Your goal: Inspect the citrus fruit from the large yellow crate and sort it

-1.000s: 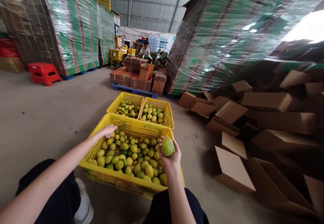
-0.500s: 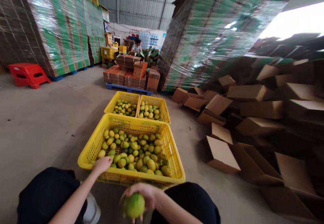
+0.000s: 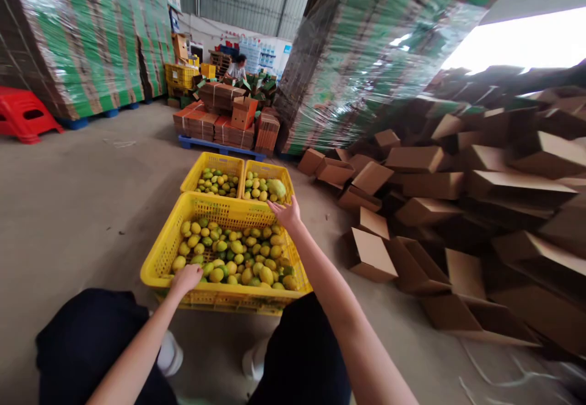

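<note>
A large yellow crate (image 3: 158,258) of yellow and green lemons (image 3: 235,247) stands in front of my knees. Over its front left rim, my left hand (image 3: 187,277) is closed, with its fingertips hidden; I cannot tell what is in them. My right hand (image 3: 287,211) reaches out over the far right corner, fingers spread and holding nothing. Just beyond it a green lemon (image 3: 276,188), looking larger than the rest, is over the back right crate (image 3: 289,179); I cannot tell whether it touches the fruit there. Beside that is the back left crate (image 3: 188,176), also holding lemons.
Open cardboard boxes (image 3: 373,252) lie heaped to the right. Flat cartons (image 3: 196,121) are stacked on a blue pallet (image 3: 220,147) ahead, and a person (image 3: 237,69) is behind them. Wrapped stacks (image 3: 320,69) rise on both sides. A red stool (image 3: 27,115) is at far left.
My right hand has swung from low between my knees out to the back right crate and let go of the green lemon. My left hand stays at the front rim. The view has shifted slightly.
</note>
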`<state>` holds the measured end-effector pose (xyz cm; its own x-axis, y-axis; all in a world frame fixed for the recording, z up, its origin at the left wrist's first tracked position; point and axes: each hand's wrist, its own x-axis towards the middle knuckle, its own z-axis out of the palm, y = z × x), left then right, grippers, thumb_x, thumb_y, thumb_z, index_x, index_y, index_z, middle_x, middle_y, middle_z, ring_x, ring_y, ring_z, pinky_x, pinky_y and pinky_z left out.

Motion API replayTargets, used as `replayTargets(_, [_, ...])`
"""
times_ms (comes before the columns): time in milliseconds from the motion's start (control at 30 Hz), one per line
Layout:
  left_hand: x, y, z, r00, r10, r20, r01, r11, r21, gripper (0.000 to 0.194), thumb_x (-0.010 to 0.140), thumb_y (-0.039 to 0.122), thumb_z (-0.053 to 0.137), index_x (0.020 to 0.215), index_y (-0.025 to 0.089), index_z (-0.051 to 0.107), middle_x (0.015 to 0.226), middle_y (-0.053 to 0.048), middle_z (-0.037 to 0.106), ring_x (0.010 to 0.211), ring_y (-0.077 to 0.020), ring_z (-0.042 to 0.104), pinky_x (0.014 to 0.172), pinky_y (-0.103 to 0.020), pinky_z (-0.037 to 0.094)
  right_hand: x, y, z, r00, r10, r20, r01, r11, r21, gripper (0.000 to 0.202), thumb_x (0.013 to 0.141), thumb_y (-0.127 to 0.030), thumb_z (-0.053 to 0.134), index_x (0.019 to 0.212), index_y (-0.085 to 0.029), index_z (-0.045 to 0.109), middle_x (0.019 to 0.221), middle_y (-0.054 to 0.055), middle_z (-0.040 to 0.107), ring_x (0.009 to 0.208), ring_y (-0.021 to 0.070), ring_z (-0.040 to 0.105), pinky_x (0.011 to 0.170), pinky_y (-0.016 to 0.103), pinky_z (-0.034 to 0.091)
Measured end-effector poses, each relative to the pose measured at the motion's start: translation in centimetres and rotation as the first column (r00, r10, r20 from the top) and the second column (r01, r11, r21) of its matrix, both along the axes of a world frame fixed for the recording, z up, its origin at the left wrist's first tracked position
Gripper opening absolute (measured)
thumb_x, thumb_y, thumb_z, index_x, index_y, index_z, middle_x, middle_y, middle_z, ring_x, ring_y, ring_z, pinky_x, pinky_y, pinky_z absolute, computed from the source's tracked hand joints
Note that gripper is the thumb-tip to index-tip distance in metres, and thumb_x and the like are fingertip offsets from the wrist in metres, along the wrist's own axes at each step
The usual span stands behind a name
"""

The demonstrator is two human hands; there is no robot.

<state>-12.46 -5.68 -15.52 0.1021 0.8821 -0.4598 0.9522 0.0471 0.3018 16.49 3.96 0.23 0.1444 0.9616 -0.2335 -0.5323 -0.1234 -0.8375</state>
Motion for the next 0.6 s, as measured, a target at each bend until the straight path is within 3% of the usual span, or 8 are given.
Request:
replayTargets(100, [0.0,-0.1,-0.1,1.0,-0.002,0.002,0.002,1.0,0.001,0.046,0.095,0.03,0.028,0.108,0.017,0.07,0.121,-0.017,0.07,0.113,-0.0315,0.065,0.088,-0.038,0.047,-0.4,-1.8,-1.2,0.971,0.23,0.07,-0.211,0.954,-0.215,0.013,0.09,-0.026,0.051,0.092,-0.016,0.059,0.071,0.002,0.068,0.059,0.0152,0.068,0.058,0.029,0.057])
replayTargets(200, [-0.1,0.1,-0.5,1.0,0.004,0.008,-0.004,1.0,-0.005,0.051,0.097,0.036,0.023,0.107,0.019,0.07,0.122,-0.016,0.069,0.114,-0.0317,0.064,0.089,-0.039,0.047,-2.0,-6.5,-4.6,0.877,0.474,0.072,-0.409,0.818,-0.405,0.012,0.081,-0.015,0.058,0.09,-0.009,0.063,0.071,0.009,0.071,0.054,0.0202,0.068,0.054,0.032,0.054])
replayTargets(267, [-0.1,0.3,-0.9,1.0,0.013,0.015,-0.013,1.0,-0.008,0.052,0.097,0.038,0.022,0.106,0.021,0.07,0.123,-0.014,0.069,0.115,-0.0314,0.063,0.09,-0.04,0.047,-2.8,-9.1,-6.7,0.819,0.571,0.051,-0.481,0.734,-0.48,0.013,0.078,-0.011,0.059,0.089,-0.007,0.064,0.071,0.012,0.072,0.051,0.0214,0.067,0.052,0.032,0.052])
replayTargets(333, [-0.1,0.5,-1.1,0.999,0.024,0.023,-0.023,1.0,-0.018,0.048,0.097,0.037,0.026,0.104,0.021,0.071,0.123,-0.013,0.069,0.115,-0.0319,0.064,0.09,-0.041,0.047,-3.3,-10.5,-8.1,0.801,0.599,0.023,-0.506,0.697,-0.508,0.011,0.078,-0.011,0.059,0.089,-0.008,0.063,0.071,0.01,0.072,0.051,0.0205,0.067,0.054,0.031,0.051])
replayTargets(433, [0.0,0.5,-1.2,0.997,0.058,0.051,-0.056,0.998,-0.035,0.04,0.094,0.034,0.034,0.096,0.02,0.072,0.118,-0.014,0.071,0.112,-0.0343,0.065,0.089,-0.043,0.048,-3.6,-10.5,-8.9,0.839,0.543,-0.029,-0.483,0.72,-0.498,0.007,0.082,-0.015,0.057,0.088,-0.013,0.06,0.07,0.005,0.071,0.054,0.0172,0.067,0.062,0.03,0.052])
replayTargets(600, [-0.2,0.5,-1.3,0.956,0.219,0.198,-0.205,0.975,-0.089,0.026,0.086,0.034,0.051,0.081,0.021,0.072,0.11,-0.012,0.073,0.113,-0.0342,0.064,0.09,-0.042,0.049,-3.5,-8.1,-8.2,0.907,0.401,-0.13,-0.416,0.8,-0.432,0.008,0.085,-0.016,0.05,0.087,-0.017,0.057,0.071,0.003,0.071,0.053,0.0132,0.064,0.059,0.025,0.049])
